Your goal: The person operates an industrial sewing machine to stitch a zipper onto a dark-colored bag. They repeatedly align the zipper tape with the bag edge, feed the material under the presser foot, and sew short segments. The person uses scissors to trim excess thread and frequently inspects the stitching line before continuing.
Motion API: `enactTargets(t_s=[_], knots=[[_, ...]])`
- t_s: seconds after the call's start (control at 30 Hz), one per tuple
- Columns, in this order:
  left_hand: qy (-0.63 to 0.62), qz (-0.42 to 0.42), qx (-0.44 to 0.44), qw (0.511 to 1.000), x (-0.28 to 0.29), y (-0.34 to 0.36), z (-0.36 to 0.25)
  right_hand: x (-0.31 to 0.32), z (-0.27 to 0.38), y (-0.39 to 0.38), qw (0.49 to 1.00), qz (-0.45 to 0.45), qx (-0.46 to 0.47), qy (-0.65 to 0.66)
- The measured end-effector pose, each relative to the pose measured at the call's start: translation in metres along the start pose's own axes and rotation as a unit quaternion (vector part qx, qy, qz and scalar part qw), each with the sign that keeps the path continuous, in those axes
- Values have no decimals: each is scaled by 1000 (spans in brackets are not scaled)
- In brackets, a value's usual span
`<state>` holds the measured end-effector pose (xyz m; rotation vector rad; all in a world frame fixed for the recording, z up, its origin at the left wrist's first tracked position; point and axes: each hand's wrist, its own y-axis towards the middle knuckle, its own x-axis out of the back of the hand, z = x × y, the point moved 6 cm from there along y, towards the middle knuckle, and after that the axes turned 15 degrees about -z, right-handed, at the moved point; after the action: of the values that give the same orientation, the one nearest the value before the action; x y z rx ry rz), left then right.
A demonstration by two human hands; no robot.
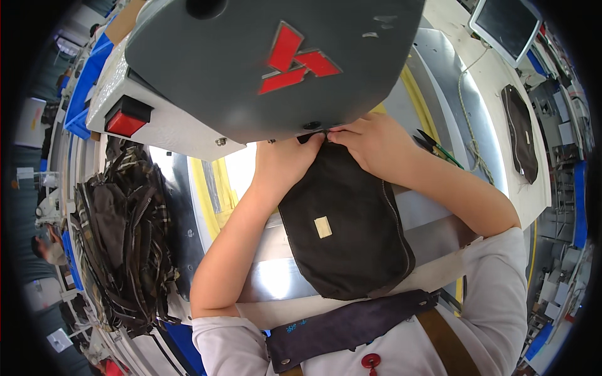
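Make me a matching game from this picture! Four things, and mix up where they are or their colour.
1. middle pouch
2. square button
3. screen
4. dark zipped cloth

A. upper right
B. piled up on the left
C. held by the left hand and right hand
D. red

Pairs: 1-C, 2-D, 3-A, 4-B

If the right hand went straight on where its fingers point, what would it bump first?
Probably the left hand: the right hand points left, toward that thumb, close by at the far end of the dark pouch. Their exact depth is hard to tell.
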<state>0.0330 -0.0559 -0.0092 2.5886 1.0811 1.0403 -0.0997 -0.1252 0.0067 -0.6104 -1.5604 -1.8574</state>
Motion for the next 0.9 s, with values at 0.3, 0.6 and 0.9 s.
enactTargets(t_s=[0.3,0.6,0.9], knots=[[18,-16,-8,1000,-4,-3,8,1,2,-2,1000,-3,21,-18],[98,-34,-32,994,5,-9,5,-2,6,-3,998,14,28,-62],[96,44,-239,965,14,-39,-30,1,5,-3,999,-16,1,-35]])
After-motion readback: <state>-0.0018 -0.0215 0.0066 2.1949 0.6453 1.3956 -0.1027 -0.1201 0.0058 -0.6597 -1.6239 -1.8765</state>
